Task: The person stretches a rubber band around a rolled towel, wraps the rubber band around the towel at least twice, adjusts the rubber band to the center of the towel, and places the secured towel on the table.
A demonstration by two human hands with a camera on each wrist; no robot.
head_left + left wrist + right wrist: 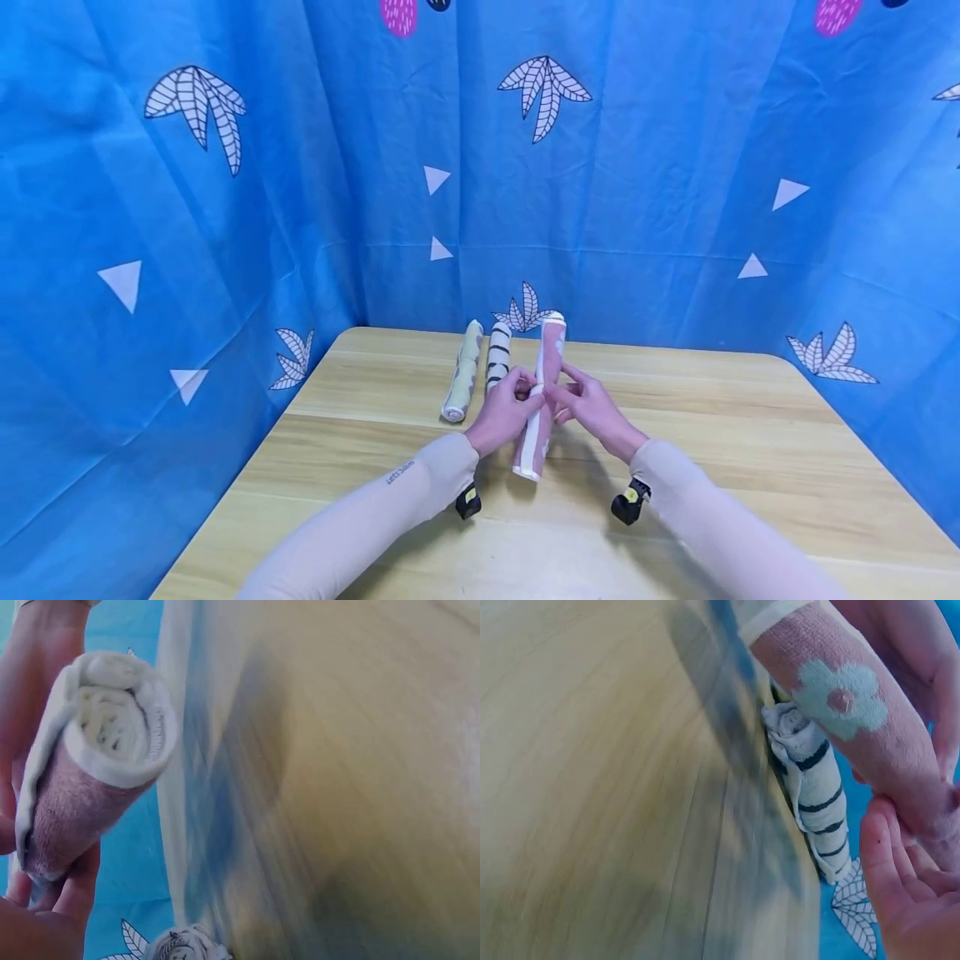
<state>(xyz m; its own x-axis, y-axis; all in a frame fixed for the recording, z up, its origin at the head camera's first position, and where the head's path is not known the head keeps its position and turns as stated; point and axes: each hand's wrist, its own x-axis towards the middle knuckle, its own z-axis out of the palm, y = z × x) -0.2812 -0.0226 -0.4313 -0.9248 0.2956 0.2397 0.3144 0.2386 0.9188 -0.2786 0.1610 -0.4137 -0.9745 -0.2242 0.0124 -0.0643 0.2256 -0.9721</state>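
Note:
A rolled pink towel (552, 357) with white edging is held off the table between both hands, tilted with its far end up. My left hand (507, 410) grips its left side near the middle; my right hand (596, 410) pinches it from the right. In the left wrist view the near end of the pink towel (75, 802) shows a white spiral. A pale green flower decorates the pink towel (885, 742) in the right wrist view. Left of the hands lie a rolled pale green towel (465, 371) and a rolled white towel with black marks (498, 350), side by side.
The wooden table (712, 417) reaches back to a blue patterned curtain (637, 167), which hangs behind it and along its sides. Both wrists carry small black cameras, the left wrist camera (468, 502) and the right wrist camera (628, 505).

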